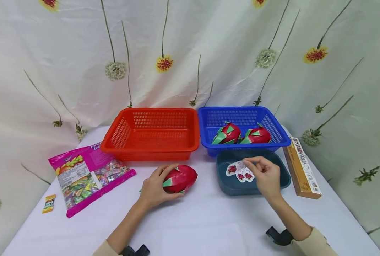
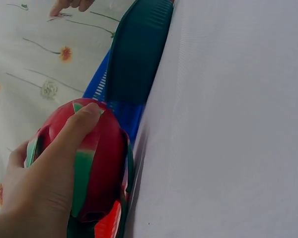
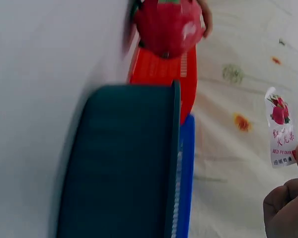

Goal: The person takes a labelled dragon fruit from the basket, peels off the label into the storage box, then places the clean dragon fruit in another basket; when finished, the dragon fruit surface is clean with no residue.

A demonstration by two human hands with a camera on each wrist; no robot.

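On the white table, my left hand (image 1: 156, 188) grips a red artificial dragon fruit (image 1: 183, 178) with green scales, fingers behind it and thumb along its near side. In the left wrist view the thumb lies across the fruit's top. My right hand (image 1: 266, 176) is above a dark teal tray (image 1: 221, 186) and pinches a dragon fruit sticker (image 3: 281, 129) between thumb and finger. Other dragon fruit stickers (image 1: 245, 175) lie in the tray below it. Two more dragon fruits (image 1: 257, 135) sit in the blue basket (image 1: 242, 113).
A red basket (image 1: 150, 155) stands behind my left hand. At the left lie a pink candy bag (image 1: 92, 177) and a small yellow wrapped candy (image 1: 49, 203). A brown pasta box (image 1: 300, 169) lies right of the tray. A flowered cloth (image 1: 228, 46) hangs behind.
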